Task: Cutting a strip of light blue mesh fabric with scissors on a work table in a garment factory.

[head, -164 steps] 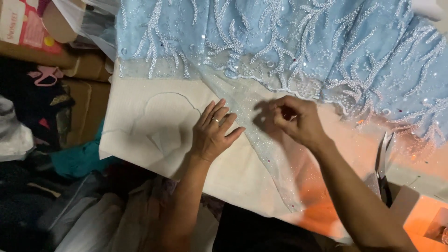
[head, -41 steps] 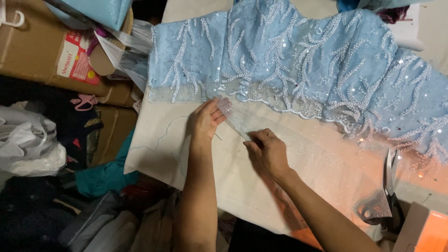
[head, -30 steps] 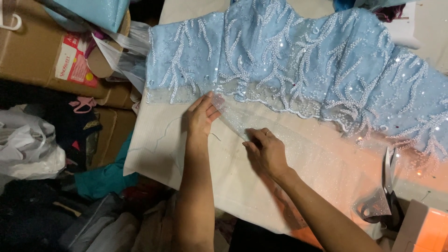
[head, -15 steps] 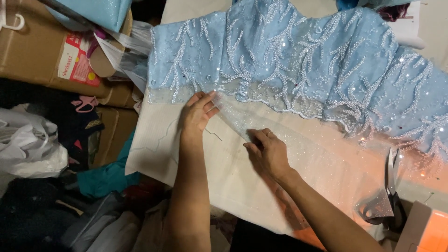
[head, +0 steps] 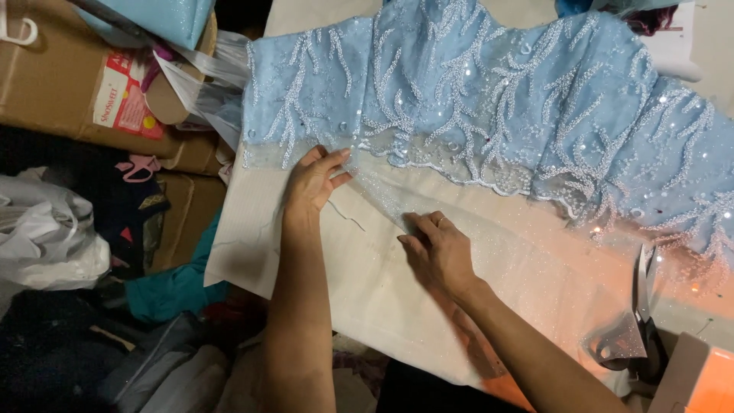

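Where sheer tulle (head: 382, 203) lies flat, fingers (head: 334, 162) press on top.

1. Brown cardboard box (head: 61, 84) at upper left, beside the table edge.
2. On its side, a rectangular label (head: 122, 103): red and white, with small yellow and blue spots.
3. Second brown cardboard box (head: 187, 218) below, partly hidden behind cloth.

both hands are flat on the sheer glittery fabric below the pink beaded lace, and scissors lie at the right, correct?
One slip: the beaded lace is light blue, not pink, as the head view shows. The left hand and right hand do press the sheer fabric, and scissors lie at right.
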